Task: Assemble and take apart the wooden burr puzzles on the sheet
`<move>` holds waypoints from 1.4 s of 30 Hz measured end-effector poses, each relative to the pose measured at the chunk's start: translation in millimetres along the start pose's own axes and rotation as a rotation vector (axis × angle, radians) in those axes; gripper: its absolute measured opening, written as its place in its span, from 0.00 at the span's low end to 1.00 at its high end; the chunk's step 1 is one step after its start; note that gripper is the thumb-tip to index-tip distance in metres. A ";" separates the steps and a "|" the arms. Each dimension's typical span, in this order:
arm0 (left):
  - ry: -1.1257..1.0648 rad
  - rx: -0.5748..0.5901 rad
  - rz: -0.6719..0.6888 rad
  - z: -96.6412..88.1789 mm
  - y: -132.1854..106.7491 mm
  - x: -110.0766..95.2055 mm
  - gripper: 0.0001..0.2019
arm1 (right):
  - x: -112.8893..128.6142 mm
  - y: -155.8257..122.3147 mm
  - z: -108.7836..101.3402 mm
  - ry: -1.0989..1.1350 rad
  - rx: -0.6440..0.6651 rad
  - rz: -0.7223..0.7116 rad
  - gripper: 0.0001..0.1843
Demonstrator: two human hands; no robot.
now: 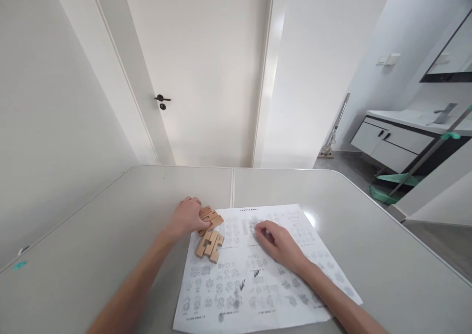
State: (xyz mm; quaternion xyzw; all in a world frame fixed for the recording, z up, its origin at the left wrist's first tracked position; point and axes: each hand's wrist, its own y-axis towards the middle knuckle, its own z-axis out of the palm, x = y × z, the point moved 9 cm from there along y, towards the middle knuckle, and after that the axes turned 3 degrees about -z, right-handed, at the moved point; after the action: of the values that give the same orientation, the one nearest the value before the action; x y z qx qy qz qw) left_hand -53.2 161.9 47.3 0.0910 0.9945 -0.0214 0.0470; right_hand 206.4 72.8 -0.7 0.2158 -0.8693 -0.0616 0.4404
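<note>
A white instruction sheet (258, 270) printed with small puzzle diagrams lies on the grey table (110, 236). Several notched wooden puzzle blocks sit at the sheet's upper left corner. My left hand (188, 217) is closed over the upper blocks (212, 218), fingers curled on them. A second cluster of blocks (209, 245) lies just below, untouched. My right hand (278, 243) rests on the middle of the sheet with its fingers loosely curled and fingertips pressing the paper; nothing shows in it.
The table has a seam down its middle and a rounded right edge. A white door (199, 73) with a dark handle (161, 99) stands behind. To the right are a vanity cabinet (391, 140) and a green-headed mop (398, 179) on the floor.
</note>
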 end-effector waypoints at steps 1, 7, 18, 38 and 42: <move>-0.006 -0.005 0.005 0.0 0.0 0.2 0.15 | 0.2 0.1 0.0 -0.003 0.000 0.001 0.13; -0.045 -0.062 0.041 -0.2 -1.3 0.2 0.13 | 2.6 0.0 -0.1 -0.022 0.003 0.001 0.13; -0.092 -0.111 0.075 -1.3 1.2 10.5 0.14 | 4.6 -0.7 0.0 -0.014 0.005 -0.019 0.15; -0.127 -0.147 0.110 0.5 1.4 18.5 0.14 | 3.8 -0.8 1.0 -0.048 -0.001 -0.021 0.16; -0.144 -0.159 0.107 0.9 0.0 14.3 0.15 | 3.7 -0.9 1.8 -0.043 0.000 -0.018 0.16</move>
State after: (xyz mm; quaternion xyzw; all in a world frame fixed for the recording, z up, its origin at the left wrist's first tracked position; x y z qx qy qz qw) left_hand -67.1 164.5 45.1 0.1381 0.9809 0.0535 0.1264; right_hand 203.4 70.2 0.7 0.2223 -0.8765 -0.0702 0.4212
